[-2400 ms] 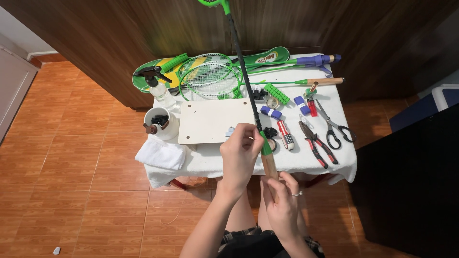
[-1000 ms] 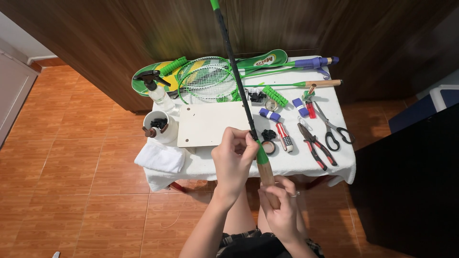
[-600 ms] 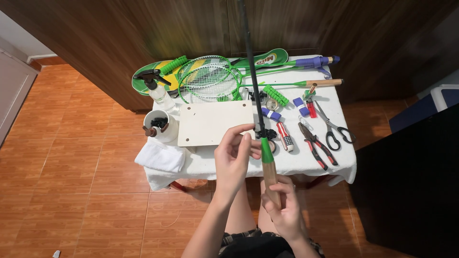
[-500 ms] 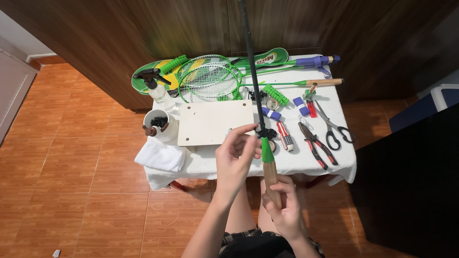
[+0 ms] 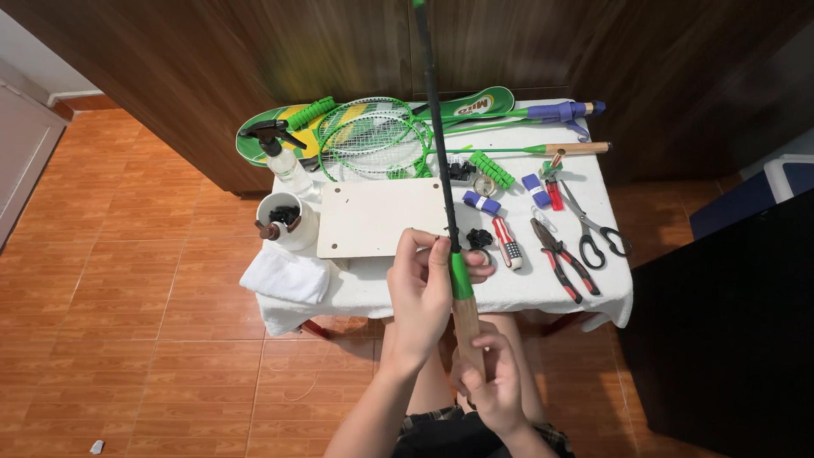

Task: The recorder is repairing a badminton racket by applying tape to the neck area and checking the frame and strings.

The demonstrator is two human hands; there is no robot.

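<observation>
I hold a badminton racket upright in front of me; its dark shaft [image 5: 434, 127] runs up out of the top of the view. My left hand [image 5: 428, 284] pinches the shaft just above the green cone [image 5: 460, 276]. Lower down, my right hand [image 5: 492, 382] grips the bare wooden handle [image 5: 466, 322]. Both hands hover over the near edge of the small white-clothed table [image 5: 390, 284]. The racket's head is out of view.
On the table lie a pale board [image 5: 381, 219], green rackets [image 5: 373, 140] on a green cover, a spray bottle [image 5: 284, 161], a white cup [image 5: 287, 222], a folded white cloth [image 5: 286, 276], grip rolls, pliers [image 5: 564, 259] and scissors [image 5: 593, 225]. Dark wood panels stand behind; a dark object [image 5: 729, 322] at right.
The racket shaft has swung from leaning left to nearly upright. My left hand's fingers have shifted slightly on the shaft above the green cone; my right hand stays on the handle.
</observation>
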